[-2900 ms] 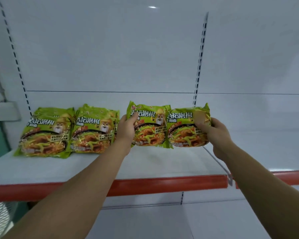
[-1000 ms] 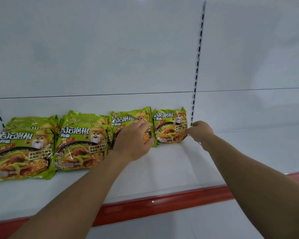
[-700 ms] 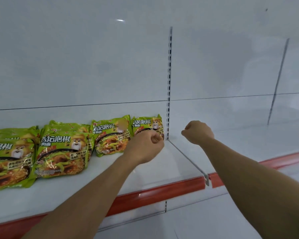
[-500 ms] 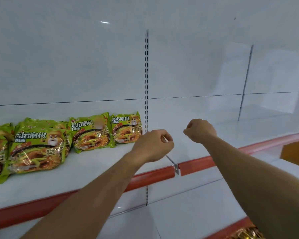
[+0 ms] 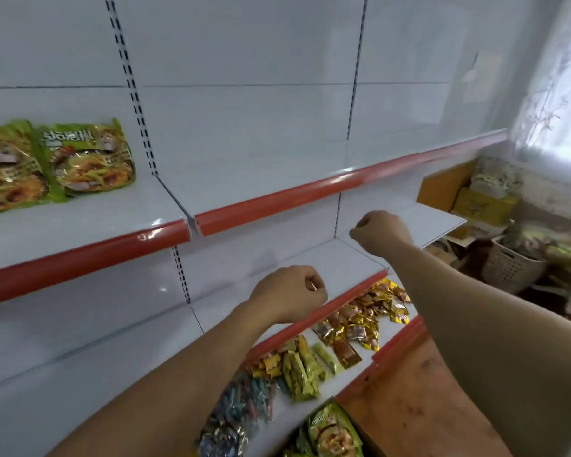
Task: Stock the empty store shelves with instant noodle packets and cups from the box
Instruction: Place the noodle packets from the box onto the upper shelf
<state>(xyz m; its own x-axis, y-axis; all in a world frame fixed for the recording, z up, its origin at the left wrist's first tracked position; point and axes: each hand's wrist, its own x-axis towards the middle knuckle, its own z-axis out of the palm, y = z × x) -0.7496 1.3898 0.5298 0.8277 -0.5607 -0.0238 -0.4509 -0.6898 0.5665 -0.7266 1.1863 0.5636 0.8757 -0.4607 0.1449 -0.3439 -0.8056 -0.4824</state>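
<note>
Green instant noodle packets [image 5: 89, 158] lean against the back panel at the far left of the upper white shelf [image 5: 89, 222], which has a red front strip. My left hand [image 5: 290, 293] is a closed fist holding nothing, in front of the middle shelf [image 5: 330, 268]. My right hand [image 5: 381, 230] is also a closed, empty fist, higher and to the right over that shelf. More green noodle packets [image 5: 333, 430] show at the bottom edge of the view, below the lowest shelf.
The lowest shelf [image 5: 389, 328] carries several small gold, green and blue snack packets [image 5: 353, 328]. To the right stand yellow cartons [image 5: 482, 206], a white woven basket [image 5: 511, 268] and a bright curtained window [image 5: 557, 94]. The floor [image 5: 409, 407] is reddish brown.
Both hands let go of the two noodle packets on the upper shelf, closed into fists and drew back. The view has swung right and down, revealing the lower shelves.
</note>
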